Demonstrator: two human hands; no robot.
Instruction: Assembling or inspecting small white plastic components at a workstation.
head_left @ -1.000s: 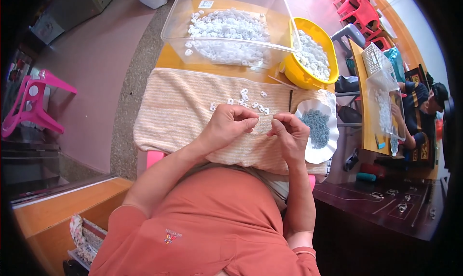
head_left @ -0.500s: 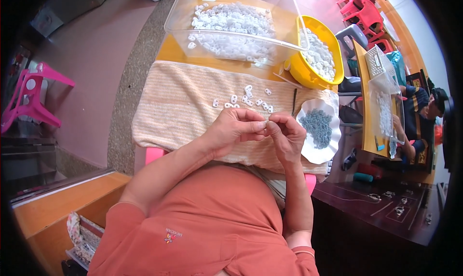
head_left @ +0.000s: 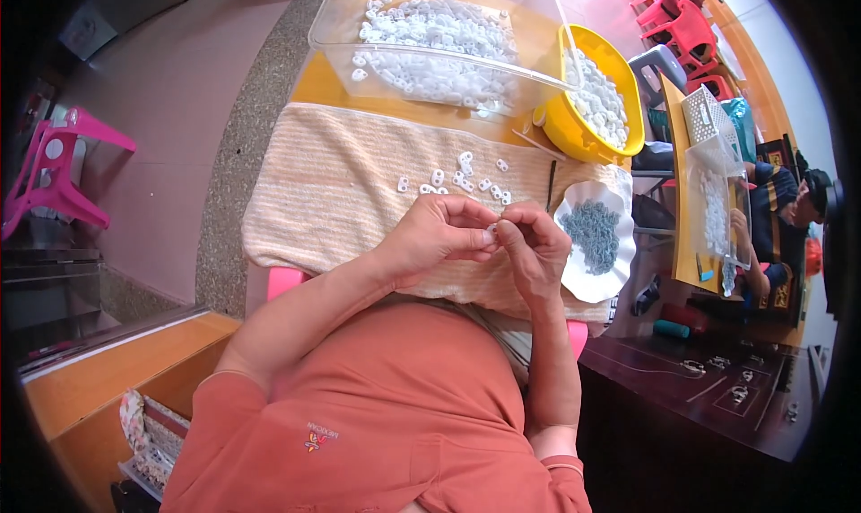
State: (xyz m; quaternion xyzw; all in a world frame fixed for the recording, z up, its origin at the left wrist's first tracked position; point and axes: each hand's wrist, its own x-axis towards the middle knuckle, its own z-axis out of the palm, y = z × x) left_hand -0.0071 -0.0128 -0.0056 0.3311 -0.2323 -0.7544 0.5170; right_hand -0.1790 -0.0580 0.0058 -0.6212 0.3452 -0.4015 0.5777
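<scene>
Over the striped towel (head_left: 309,186), my left hand (head_left: 439,237) and my right hand (head_left: 535,248) meet fingertip to fingertip. Both pinch one small white plastic piece (head_left: 493,229), mostly covered by the fingers. Just beyond them, several loose white two-holed plastic pieces (head_left: 465,161) lie scattered on the towel. A thin dark stick-like tool (head_left: 551,186) rests to their right. Close to my right hand stands a white fluted dish (head_left: 603,289) filled with small blue-grey parts (head_left: 592,235), too small to name.
A clear plastic bin (head_left: 421,54) of white pieces stands at the far side of the table, with a yellow basket (head_left: 560,123) of similar pieces on its right. A pink stool (head_left: 63,168) is on the floor at left. Another person (head_left: 776,199) sits at a table on the right.
My fingers have shifted very slightly around the white piece, and its pale edge shows a little more. The view has tilted a touch; the things on the towel lie as before.
</scene>
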